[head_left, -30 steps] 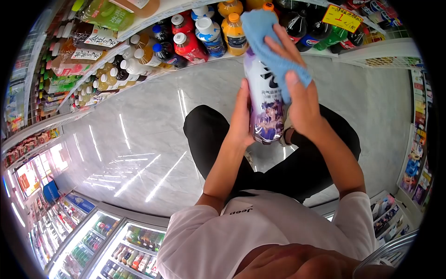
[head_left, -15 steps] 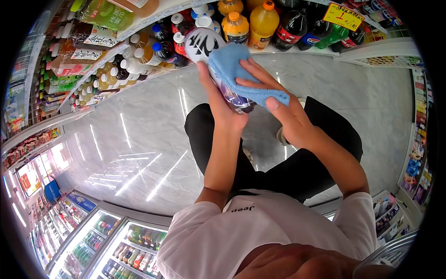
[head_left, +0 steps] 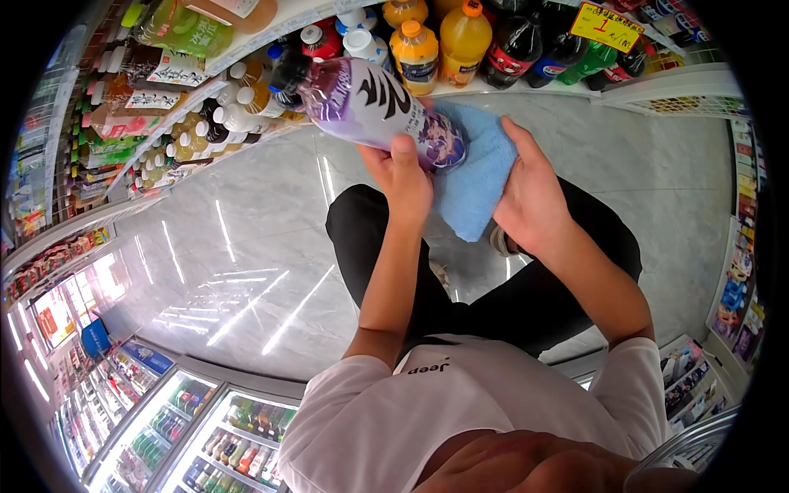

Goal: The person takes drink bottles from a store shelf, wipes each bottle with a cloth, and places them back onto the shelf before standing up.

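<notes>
A large plastic drink bottle (head_left: 370,103) with a dark cap and a purple and white label lies tilted in front of the shelf, its cap toward the upper left. My left hand (head_left: 404,177) is wrapped round its lower side, thumb across the label. At the base end of the bottle, a light blue cloth (head_left: 477,164) hangs spread out against it. My right hand (head_left: 534,193) grips the cloth along its right edge; some of its fingers are hidden behind the fabric.
A curved shelf (head_left: 526,89) with orange juice bottles (head_left: 465,41), cola bottles (head_left: 514,56) and a yellow price tag (head_left: 606,27) runs along the top. More bottles fill the left racks. Glass-door coolers (head_left: 234,440) stand at lower left. My bent knees (head_left: 357,234) are below my hands.
The bottle has turned, so its cap now points upper left and its label shows. The cloth has moved from over the bottle's side to its base, with my right hand drawn lower right.
</notes>
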{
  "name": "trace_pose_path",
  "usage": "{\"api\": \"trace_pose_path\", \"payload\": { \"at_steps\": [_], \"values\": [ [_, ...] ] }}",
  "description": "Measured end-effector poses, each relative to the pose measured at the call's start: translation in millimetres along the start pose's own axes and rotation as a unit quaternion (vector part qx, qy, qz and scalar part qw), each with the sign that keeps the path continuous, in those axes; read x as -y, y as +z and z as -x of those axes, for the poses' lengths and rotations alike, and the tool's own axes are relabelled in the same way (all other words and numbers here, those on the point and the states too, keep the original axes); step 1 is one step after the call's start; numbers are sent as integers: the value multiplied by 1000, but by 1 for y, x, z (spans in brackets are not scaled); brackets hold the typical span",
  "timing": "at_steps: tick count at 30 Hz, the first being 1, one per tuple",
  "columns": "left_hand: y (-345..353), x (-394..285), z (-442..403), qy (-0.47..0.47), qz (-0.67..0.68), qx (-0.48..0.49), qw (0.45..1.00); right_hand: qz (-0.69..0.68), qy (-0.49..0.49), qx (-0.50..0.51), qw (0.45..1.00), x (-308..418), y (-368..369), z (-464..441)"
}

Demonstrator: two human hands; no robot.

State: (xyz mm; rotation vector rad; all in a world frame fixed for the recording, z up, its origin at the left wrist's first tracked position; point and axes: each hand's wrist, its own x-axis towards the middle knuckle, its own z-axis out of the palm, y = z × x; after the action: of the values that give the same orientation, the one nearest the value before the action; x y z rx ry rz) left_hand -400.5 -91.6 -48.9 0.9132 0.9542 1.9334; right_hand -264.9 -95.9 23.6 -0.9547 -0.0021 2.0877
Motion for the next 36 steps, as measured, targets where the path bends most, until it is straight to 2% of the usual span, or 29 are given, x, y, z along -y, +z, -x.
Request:
{"api": "trace_pose_path", "payload": {
  "at_steps": [4,8,9,11,12,15,18,20,22,25,26,28,30,33,36],
  "values": [
    [-10,-3,-4,-85,69,38,993,20,-3,-111,994,19,1,-6],
    [-22,-10,-6,-256,184,76,946,58,-155,-95,982,43,2,-4],
    [-21,-17,-7,-308,271,120,904,69,-196,-82,975,46,6,-1],
    [-20,-17,1,-293,249,150,911,91,-279,-54,954,52,12,2],
    [-21,-19,6,-320,258,162,897,109,-305,-58,944,52,16,5],
    [-22,-24,12,-384,240,248,856,227,-342,44,911,57,-2,1],
    [-17,-27,27,-443,301,248,807,467,-372,198,777,52,18,6],
    [-15,-28,28,-461,347,261,774,470,-353,187,787,52,22,5],
    [-15,-33,27,-490,295,242,784,459,-333,181,804,56,21,0],
    [-20,-32,28,-514,261,234,783,515,-353,168,763,57,14,-2],
    [-21,-32,27,-517,261,232,781,542,-367,193,731,55,16,2],
    [-22,-33,27,-523,261,227,779,643,-464,209,572,60,13,-5],
    [-22,-36,27,-531,257,224,776,543,-425,181,701,44,15,-2],
    [-17,-41,24,-516,146,258,804,530,-378,143,746,51,8,-7],
    [-17,-35,21,-510,95,289,805,498,-341,109,790,48,4,-10]
  ]
}}
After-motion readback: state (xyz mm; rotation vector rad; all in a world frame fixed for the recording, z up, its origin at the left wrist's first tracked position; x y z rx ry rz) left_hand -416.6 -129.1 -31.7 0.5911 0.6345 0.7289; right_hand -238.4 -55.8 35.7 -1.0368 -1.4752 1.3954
